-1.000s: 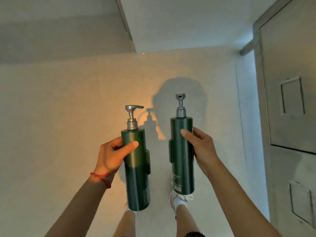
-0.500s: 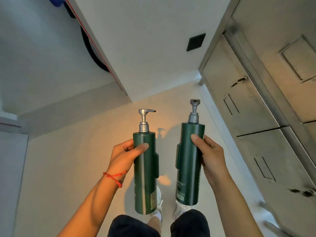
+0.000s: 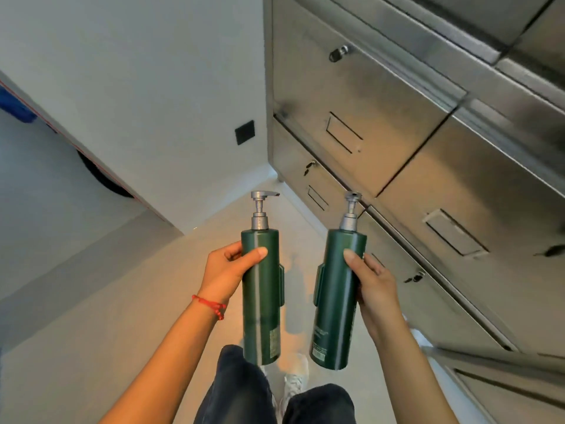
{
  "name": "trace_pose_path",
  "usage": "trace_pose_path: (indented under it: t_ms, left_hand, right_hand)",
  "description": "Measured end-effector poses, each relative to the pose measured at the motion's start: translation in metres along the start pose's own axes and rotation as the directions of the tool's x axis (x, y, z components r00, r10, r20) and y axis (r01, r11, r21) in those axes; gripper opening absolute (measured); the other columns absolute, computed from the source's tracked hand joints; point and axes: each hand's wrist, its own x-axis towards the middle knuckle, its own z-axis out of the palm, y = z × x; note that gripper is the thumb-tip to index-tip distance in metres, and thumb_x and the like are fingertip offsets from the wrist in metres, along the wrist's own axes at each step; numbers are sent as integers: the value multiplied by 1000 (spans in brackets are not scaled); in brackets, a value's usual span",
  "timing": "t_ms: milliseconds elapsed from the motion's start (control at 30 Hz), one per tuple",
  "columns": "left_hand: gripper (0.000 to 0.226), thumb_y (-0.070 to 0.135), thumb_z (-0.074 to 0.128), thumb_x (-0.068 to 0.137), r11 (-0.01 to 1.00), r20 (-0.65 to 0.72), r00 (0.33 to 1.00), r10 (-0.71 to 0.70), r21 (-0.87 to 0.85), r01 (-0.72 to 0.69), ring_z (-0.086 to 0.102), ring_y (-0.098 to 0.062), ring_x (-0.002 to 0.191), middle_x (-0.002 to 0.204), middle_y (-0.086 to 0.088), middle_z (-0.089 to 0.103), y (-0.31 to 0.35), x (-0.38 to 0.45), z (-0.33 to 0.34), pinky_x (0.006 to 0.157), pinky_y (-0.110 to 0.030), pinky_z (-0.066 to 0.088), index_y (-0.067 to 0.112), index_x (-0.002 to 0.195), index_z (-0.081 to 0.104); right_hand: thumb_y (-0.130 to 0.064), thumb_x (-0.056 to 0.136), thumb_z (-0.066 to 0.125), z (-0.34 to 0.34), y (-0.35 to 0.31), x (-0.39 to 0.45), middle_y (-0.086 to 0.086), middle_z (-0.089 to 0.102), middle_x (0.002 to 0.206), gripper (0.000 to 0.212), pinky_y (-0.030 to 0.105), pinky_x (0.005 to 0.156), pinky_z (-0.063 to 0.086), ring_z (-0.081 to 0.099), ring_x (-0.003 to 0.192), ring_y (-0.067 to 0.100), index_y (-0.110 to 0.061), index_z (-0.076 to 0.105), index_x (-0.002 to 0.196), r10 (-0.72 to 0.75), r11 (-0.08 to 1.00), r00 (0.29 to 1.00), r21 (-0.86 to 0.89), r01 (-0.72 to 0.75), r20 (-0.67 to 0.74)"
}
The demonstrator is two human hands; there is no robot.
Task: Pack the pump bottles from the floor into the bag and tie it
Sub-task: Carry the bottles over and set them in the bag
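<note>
At the far left a pale grey wall face [image 3: 46, 185] runs down to a white panel with a thin red edge line [image 3: 101, 175], whose lower corner ends just above the floor. The light beige floor [image 3: 101, 307] lies open and bare below it, widening toward the lower left.

The left hand [image 3: 224, 270], with a red cord bracelet [image 3: 211, 305] on its wrist, is wrapped around the upper part of a tall dark green cylindrical pump bottle with a grey pump head [image 3: 261, 298]; the thumb lies across the front. The bottle is upright and lifted off the floor, its base over the dark trousers [image 3: 241, 390].

A narrow gap separates it from a second dark green pump bottle with a grey pump [image 3: 337, 298], tilted slightly to the right and gripped near its top by the right hand [image 3: 376, 286]. A white shoe [image 3: 295, 384] shows on the floor between the two bases.

To the right, brushed steel cabinets with keyed doors [image 3: 428, 166] form a wall close beside the right bottle and forearm. A small black square plate [image 3: 245, 132] sits on the white wall left of the cabinet's edge.
</note>
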Motion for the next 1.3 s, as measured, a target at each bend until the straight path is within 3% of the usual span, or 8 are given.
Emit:
trace_pose_path:
  t_ms: [233,367,533,733,933,1033,1133,1300]
  left_hand:
    - [8,17,70,72,994,254,965,63,75,-84,68,-5,66,68,10,73,39,-5,86,55,-16,52,24,76,68]
    - [9,17,71,73,982,449,891,58,137,-133,68,-3,65,66,15,73,55,-7,133,54,-15,52,25,74,69]
    - [9,19,70,74,950,694,720,-20,237,-202,67,1,66,66,19,72,62,-24,184,52,-11,50,25,79,67]
    - [10,17,70,73,902,872,475,-120,296,-315,66,2,64,64,18,71,50,-75,244,51,-10,49,26,75,66]
    - [11,19,71,73,863,949,209,-234,302,-405,67,1,68,72,14,71,6,-166,302,53,-11,50,28,79,66]
    - [13,21,72,72,853,955,104,-278,295,-429,67,0,68,70,15,72,-20,-221,327,52,-11,50,27,83,66]
    - [13,19,71,73,848,953,29,-302,282,-449,66,2,64,66,14,71,-48,-284,351,50,-10,49,26,82,66]
    - [12,21,69,74,835,931,-108,-348,255,-487,66,-5,69,81,7,68,-89,-381,385,51,-10,49,27,81,63]
  right_hand:
    - [-47,51,75,-76,-15,-51,-1,75,78,50,24,57,55,71,73,18,-20,67,93,-56,988,964,125,91,-260]
    - [-42,55,73,-103,-13,-83,0,74,78,44,31,65,54,69,73,19,-18,69,92,-55,963,881,208,171,-470]
    - [-39,59,72,-123,4,-134,6,72,85,44,35,70,56,68,79,24,-15,67,96,-7,915,720,285,284,-694]
    - [-48,50,75,-139,37,-205,0,74,75,51,25,56,54,70,69,18,-15,70,89,49,858,490,288,425,-870]
    - [-50,51,75,-166,85,-295,2,75,79,50,30,63,56,70,74,20,-17,71,89,145,810,251,260,525,-957]
    - [-41,62,74,-184,108,-343,1,75,77,34,27,60,55,70,72,19,-18,71,87,191,787,144,239,568,-971]
    - [-37,68,72,-206,130,-397,0,75,78,27,26,60,55,70,72,18,-18,71,87,223,786,47,208,582,-974]
    - [-38,68,73,-244,161,-478,1,75,83,31,27,62,53,71,75,17,-20,69,93,291,776,-82,185,603,-953]
